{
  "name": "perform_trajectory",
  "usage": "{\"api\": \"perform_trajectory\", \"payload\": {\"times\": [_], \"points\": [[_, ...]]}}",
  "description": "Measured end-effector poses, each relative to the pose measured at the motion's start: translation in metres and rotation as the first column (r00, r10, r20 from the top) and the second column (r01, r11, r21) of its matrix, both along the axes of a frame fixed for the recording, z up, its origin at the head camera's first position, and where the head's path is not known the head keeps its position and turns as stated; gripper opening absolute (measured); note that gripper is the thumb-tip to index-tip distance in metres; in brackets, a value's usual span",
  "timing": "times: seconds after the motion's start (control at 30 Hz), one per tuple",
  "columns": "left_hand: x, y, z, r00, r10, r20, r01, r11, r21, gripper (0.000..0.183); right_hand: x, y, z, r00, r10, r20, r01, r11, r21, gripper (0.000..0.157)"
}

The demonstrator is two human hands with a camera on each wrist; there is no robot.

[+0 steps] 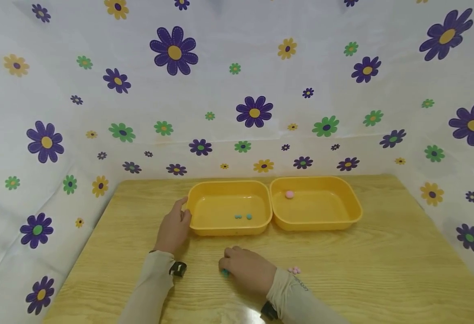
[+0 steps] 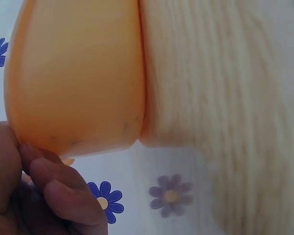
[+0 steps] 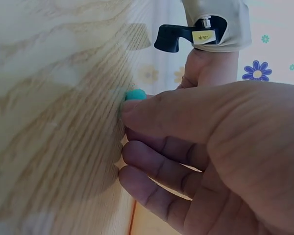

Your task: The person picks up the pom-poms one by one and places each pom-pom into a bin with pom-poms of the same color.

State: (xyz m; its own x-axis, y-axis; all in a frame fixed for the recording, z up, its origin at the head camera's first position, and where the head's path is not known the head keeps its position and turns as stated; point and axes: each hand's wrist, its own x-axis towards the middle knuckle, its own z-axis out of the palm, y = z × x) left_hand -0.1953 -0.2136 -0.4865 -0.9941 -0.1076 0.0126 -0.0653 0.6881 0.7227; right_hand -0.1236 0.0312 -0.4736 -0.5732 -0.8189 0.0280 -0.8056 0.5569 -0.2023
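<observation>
My left hand (image 1: 174, 227) holds the left end of the left yellow tray (image 1: 229, 231), with fingers at its rim. In the left wrist view, curled fingers (image 2: 63, 191) meet the tray's corner. Inside that tray lie a round turquoise piece (image 1: 249, 217) and a smaller turquoise piece (image 1: 238, 217). In front of it, my right hand (image 1: 251, 270) is down at the tabletop, pinching a small turquoise piece (image 3: 135, 94). Its thumb (image 3: 142, 115) covers part of the piece, and the other fingertips rest close against the wood.
The right yellow tray (image 1: 318, 226) stands against the left one and has a pink ball (image 1: 289, 194) in it. Several small pink pieces (image 1: 295, 270) lie on the wooden table (image 1: 382, 270) beside my right wrist. A flower-printed cloth (image 1: 221, 90) surrounds the table's back and sides.
</observation>
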Motion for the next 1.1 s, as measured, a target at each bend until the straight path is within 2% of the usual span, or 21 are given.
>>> {"api": "perform_trajectory", "payload": {"times": [0.17, 0.4, 0.8, 1.1], "points": [[-0.0002, -0.0001, -0.0008, 1.0, -0.012, -0.01, 0.012, 1.0, -0.014, 0.049, -0.0006, 0.0, 0.001, 0.999, 0.008, 0.044, -0.007, 0.999, -0.038, 0.009], [0.0006, 0.0008, 0.0003, 0.999, -0.025, -0.021, 0.024, 0.999, -0.026, 0.049, -0.001, 0.0003, -0.0015, 0.999, 0.021, 0.028, -0.019, 0.997, -0.078, 0.013], [0.0021, 0.0016, 0.0076, 1.0, -0.026, -0.014, 0.025, 0.999, -0.031, 0.049, -0.0018, 0.0005, -0.0017, 0.998, -0.05, 0.028, 0.053, 0.995, -0.085, 0.012], [0.001, -0.0002, 0.0031, 1.0, -0.025, -0.017, 0.025, 1.0, -0.013, 0.049, -0.0013, 0.0003, 0.0009, 0.997, -0.075, 0.029, 0.078, 0.99, -0.12, 0.014]]}}
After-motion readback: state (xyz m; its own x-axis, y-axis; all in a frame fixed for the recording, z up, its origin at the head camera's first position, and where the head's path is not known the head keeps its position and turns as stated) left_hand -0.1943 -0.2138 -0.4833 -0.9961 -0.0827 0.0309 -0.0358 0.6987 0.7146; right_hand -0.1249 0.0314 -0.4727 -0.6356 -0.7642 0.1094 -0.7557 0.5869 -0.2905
